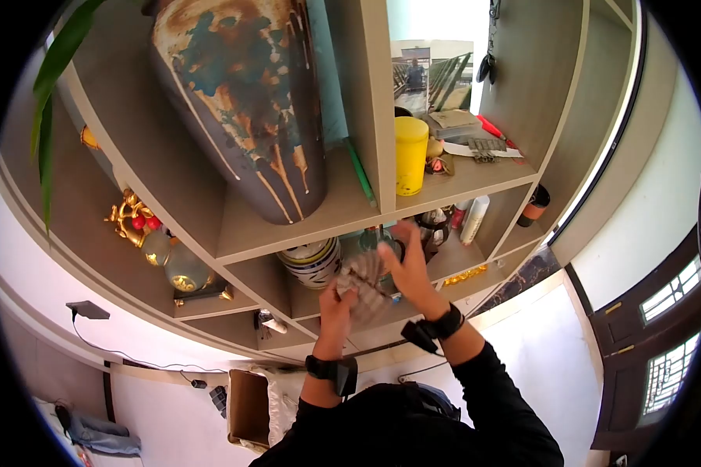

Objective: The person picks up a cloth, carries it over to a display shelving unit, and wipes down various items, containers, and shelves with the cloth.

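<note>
My left hand [336,310] is closed on a crumpled, greyish checked cloth [364,282], blurred by motion. Just to its right, my right hand [410,268] has its fingers apart, with nothing visible in it. Both hands are in front of the lower shelf compartments. Behind the cloth stands a patterned ceramic jar [311,263] with blue and yellow bands. A dark, glassy object is partly hidden behind my right hand, and I cannot make out its kind.
A large glazed vase [245,109] fills the upper-left compartment beside a green stick [361,171]. To the right are a yellow canister [410,156], a red-handled tool [492,128] and a white bottle [475,219]. Below is an open bin [249,409]. Gold ornaments [131,214] stand left.
</note>
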The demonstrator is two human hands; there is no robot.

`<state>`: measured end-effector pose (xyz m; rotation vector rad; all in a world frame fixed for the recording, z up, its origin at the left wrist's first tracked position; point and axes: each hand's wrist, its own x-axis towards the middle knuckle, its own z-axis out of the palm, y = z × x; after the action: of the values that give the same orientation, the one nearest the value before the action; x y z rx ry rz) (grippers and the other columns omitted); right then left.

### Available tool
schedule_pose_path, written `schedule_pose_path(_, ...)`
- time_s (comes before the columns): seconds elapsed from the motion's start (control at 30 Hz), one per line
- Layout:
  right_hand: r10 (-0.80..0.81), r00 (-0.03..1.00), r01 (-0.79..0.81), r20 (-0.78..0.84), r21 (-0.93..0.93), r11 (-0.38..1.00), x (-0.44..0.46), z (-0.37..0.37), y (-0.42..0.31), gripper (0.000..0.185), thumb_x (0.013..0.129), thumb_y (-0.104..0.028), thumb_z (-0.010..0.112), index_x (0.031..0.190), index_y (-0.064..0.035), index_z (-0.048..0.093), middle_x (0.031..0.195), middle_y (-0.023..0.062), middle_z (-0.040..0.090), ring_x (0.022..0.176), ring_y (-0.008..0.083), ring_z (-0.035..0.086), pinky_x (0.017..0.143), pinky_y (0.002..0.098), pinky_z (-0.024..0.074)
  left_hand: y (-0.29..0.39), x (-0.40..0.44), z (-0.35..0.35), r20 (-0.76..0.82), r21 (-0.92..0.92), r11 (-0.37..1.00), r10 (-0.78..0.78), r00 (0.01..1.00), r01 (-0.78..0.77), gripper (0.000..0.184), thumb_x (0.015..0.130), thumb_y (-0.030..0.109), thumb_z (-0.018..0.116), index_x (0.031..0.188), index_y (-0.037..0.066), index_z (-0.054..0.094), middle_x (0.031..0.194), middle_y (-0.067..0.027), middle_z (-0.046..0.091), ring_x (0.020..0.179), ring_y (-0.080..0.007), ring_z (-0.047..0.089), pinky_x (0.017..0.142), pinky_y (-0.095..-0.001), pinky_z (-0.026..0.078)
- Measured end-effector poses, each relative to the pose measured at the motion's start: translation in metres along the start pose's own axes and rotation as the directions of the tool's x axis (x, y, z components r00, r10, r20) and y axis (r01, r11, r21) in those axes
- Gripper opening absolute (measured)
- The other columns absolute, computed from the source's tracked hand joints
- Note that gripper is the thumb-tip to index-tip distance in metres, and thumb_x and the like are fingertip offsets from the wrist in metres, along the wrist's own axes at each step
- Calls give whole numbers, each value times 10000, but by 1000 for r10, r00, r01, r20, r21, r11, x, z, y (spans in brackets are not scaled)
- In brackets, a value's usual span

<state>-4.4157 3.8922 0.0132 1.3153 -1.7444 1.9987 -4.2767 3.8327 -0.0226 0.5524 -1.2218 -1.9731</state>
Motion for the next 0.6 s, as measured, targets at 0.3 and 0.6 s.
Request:
schedule_pose_path(0.3,420,568,-768,708,271,581,-36,-45,5,491,695,-230,655,1076,17,466,916,52,545,808,80,476,737,223,386,-9,7,8,202,293,955,-10,979,-51,259,728,45,581,960,-1,475,933,-30,509,792,-80,484,673,-196,397)
schedule_pose_path(0.6,633,772,-570,59,506,647,-3,-59,11,248,719,-160,616,894,1,546,768,7,552,688,75,481,616,209,396,16,78,45,239,446,672,548,802,-592,288,763,110,564,999,-23,465,900,-73,514,808,-191,513,726,-290,397)
